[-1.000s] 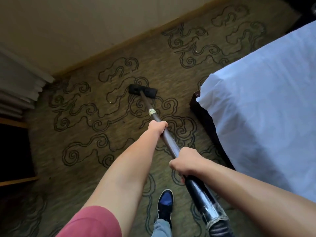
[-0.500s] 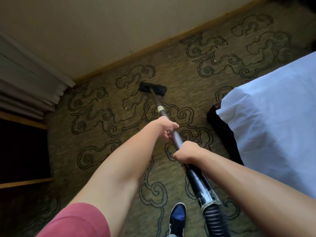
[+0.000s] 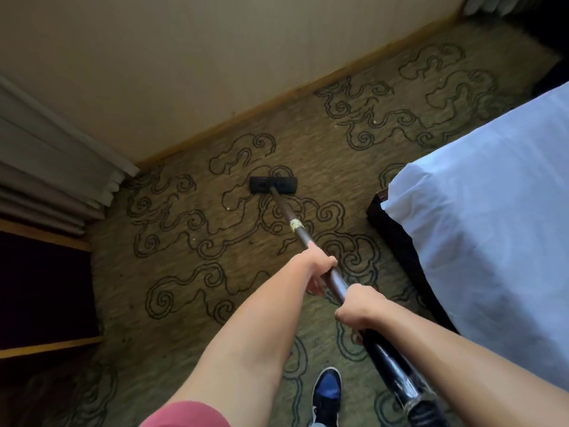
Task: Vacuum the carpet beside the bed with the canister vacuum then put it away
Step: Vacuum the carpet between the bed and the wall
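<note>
A long dark vacuum wand [image 3: 286,211] runs from my hands down to a flat black floor nozzle [image 3: 273,184] that rests on the olive carpet [image 3: 191,266] with dark swirl patterns. My left hand [image 3: 317,269] is closed around the wand farther down. My right hand [image 3: 358,308] grips it higher up, close behind the left. A pale tape band [image 3: 296,224] wraps the wand below my left hand. The ribbed hose end [image 3: 426,412] shows at the bottom right. The canister itself is out of view.
The bed [image 3: 492,229] with a white sheet and dark frame fills the right side. A beige wall with a wooden skirting board [image 3: 277,100] lies beyond the nozzle. Folded curtains [image 3: 55,167] and a dark wooden shelf unit [image 3: 40,288] stand at left. My blue shoe [image 3: 328,392] is below.
The nozzle has moved over the carpet toward the wall. My hands have come closer together on the wand, and the view has swung left, so the bed sits farther right.
</note>
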`<control>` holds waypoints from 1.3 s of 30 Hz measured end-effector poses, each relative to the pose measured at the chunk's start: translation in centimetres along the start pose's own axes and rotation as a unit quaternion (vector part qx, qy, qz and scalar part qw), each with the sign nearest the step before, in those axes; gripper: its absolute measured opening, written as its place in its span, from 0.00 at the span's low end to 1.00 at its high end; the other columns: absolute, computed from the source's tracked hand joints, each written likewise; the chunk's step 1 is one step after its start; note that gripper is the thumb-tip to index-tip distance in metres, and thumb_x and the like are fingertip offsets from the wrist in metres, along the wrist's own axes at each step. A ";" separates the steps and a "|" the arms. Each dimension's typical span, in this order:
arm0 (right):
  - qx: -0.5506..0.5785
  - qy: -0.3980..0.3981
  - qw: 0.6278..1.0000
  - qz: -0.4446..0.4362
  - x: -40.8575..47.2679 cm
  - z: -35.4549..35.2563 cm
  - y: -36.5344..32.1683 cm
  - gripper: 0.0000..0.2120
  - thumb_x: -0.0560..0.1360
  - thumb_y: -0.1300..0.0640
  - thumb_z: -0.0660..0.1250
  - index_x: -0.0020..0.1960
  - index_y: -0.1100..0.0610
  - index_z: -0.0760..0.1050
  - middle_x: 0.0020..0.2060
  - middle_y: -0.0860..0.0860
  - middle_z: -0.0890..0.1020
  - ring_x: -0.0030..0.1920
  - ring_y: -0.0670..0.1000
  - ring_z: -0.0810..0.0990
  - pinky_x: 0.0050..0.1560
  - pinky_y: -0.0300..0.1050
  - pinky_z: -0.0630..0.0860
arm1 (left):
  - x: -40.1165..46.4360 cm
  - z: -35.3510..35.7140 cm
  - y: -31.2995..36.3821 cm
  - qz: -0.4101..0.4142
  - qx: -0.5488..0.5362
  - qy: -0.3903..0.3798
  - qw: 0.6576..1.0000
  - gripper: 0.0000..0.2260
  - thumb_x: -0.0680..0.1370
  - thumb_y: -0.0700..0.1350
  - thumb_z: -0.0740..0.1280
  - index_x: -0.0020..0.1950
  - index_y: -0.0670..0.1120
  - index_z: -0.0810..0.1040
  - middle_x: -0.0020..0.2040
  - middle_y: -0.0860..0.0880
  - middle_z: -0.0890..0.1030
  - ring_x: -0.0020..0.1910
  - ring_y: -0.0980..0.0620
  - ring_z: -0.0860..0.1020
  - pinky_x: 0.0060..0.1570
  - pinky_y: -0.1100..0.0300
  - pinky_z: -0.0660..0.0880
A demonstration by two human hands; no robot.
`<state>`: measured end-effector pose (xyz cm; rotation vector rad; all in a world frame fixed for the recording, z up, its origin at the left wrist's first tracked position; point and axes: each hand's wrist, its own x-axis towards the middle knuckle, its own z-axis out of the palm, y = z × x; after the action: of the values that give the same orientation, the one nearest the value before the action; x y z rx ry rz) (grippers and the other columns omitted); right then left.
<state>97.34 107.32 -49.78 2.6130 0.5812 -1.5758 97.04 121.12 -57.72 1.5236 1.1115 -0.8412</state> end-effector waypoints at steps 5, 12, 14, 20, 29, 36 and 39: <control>-0.010 -0.004 1.000 0.014 -3.2 1.6 2.3 0.14 0.69 0.55 0.64 0.53 0.57 0.77 0.51 0.55 0.86 0.49 0.54 0.87 0.42 0.43 0.80 | -2.8 3.1 -1.6 -0.004 0.007 -0.027 1.000 0.40 0.83 0.51 0.61 0.80 0.44 0.34 0.49 0.26 0.81 0.32 0.36 0.82 0.40 0.44 0.83; 0.005 0.005 1.000 0.022 -9.0 4.8 5.4 0.06 0.68 0.57 0.63 0.44 0.58 0.74 0.34 0.51 0.84 0.24 0.50 0.84 0.28 0.41 0.80 | -7.9 7.7 -5.0 0.004 -0.035 -0.007 0.999 0.36 0.78 0.49 0.65 0.78 0.38 0.50 0.47 0.29 0.84 0.46 0.32 0.85 0.47 0.40 0.83; 0.017 0.006 1.000 0.022 -10.9 6.0 6.2 0.05 0.68 0.58 0.63 0.42 0.58 0.73 0.32 0.52 0.84 0.21 0.50 0.82 0.22 0.39 0.76 | -9.1 9.5 -6.7 -0.009 -0.137 0.014 0.990 0.30 0.73 0.48 0.70 0.69 0.35 0.66 0.41 0.34 0.84 0.38 0.36 0.86 0.44 0.41 0.84; 0.047 -0.007 0.999 0.014 -16.0 7.6 8.3 0.06 0.70 0.58 0.68 0.42 0.58 0.72 0.32 0.54 0.82 0.19 0.48 0.78 0.19 0.36 0.71 | -12.4 14.5 -9.8 -0.018 -0.353 -0.005 0.935 0.07 0.71 0.39 0.69 0.46 0.39 0.73 0.39 0.40 0.80 0.36 0.42 0.82 0.39 0.48 0.83; -0.088 0.002 0.996 -0.009 -21.3 6.9 8.6 0.08 0.70 0.50 0.69 0.41 0.54 0.72 0.36 0.47 0.78 0.34 0.47 0.79 0.27 0.37 0.70 | -17.2 15.7 -10.5 0.000 -0.374 -0.008 0.928 0.06 0.70 0.39 0.66 0.45 0.41 0.73 0.37 0.43 0.79 0.32 0.46 0.80 0.26 0.59 0.79; -0.136 0.036 0.989 -0.050 -22.9 6.7 5.3 0.10 0.70 0.49 0.67 0.40 0.52 0.68 0.36 0.47 0.76 0.36 0.49 0.80 0.28 0.38 0.71 | -17.9 9.1 -11.3 0.000 -0.434 0.041 0.900 0.08 0.77 0.42 0.66 0.54 0.42 0.73 0.45 0.42 0.79 0.43 0.43 0.80 0.43 0.49 0.80; -0.113 0.025 0.992 -0.053 -22.6 6.2 2.8 0.08 0.69 0.52 0.68 0.42 0.54 0.71 0.38 0.50 0.80 0.29 0.49 0.82 0.24 0.39 0.73 | -17.2 5.4 -12.7 -0.002 -0.460 0.065 0.886 0.14 0.79 0.45 0.69 0.61 0.42 0.73 0.48 0.41 0.80 0.42 0.43 0.81 0.36 0.49 0.80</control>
<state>83.66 96.69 -33.80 2.4962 0.8596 -1.3791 79.60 112.61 -47.33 0.7689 1.3399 -0.1255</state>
